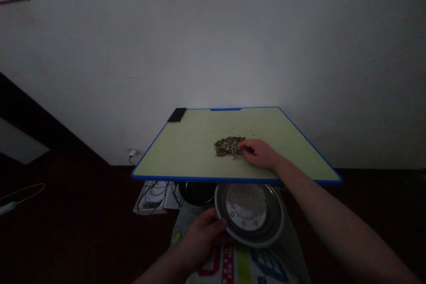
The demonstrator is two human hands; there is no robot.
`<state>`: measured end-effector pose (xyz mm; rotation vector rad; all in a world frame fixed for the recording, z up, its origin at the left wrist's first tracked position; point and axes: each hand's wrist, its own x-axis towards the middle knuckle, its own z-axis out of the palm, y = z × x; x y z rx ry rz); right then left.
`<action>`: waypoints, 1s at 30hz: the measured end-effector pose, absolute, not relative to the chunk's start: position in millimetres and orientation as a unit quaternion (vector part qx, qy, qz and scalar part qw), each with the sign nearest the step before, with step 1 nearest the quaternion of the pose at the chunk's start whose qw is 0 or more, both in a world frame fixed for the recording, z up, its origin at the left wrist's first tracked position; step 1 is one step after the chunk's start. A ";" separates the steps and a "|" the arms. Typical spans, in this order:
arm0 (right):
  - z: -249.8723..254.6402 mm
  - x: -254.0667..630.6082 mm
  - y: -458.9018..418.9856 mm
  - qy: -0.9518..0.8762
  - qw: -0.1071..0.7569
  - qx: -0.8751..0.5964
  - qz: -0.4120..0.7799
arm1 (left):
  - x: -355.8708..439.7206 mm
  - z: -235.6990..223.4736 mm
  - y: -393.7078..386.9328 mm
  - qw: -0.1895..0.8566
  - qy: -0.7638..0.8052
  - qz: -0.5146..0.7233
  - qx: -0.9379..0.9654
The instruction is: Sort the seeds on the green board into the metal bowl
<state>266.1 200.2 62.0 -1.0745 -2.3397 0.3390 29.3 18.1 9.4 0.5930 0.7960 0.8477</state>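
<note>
My left hand (207, 234) grips the left rim of a round metal bowl (278, 226), thumb on the edge. White grains, perhaps rice, lie in the bowl (246, 200), which sits at my lap just under the table's front edge. On the pale table top (186, 155) is a loose pile of small dark greenish beans (228, 146) with pale grains among them. My right hand (261, 153) rests at the right side of this pile with fingers curled inward. What its fingertips hold, if anything, is too small and dim to make out.
A second dark bowl (197, 194) stands left of the metal one, partly under the table. A black phone (176, 115) lies at the table's far left corner. Cables and a white box (149, 204) are on the floor. A plain wall (213, 44) rises behind.
</note>
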 end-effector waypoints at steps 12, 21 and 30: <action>64.8 268.4 183.8 -0.882 0.215 -0.399 0.127 | 31.6 11.6 16.4 0.788 0.383 0.403 0.265; 75.1 256.9 167.4 -0.885 0.157 -0.410 0.155 | 35.2 4.7 18.6 0.796 0.363 0.411 0.257; 82.4 252.2 156.5 -0.872 0.124 -0.426 0.205 | 37.2 5.3 17.9 0.800 0.352 0.413 0.256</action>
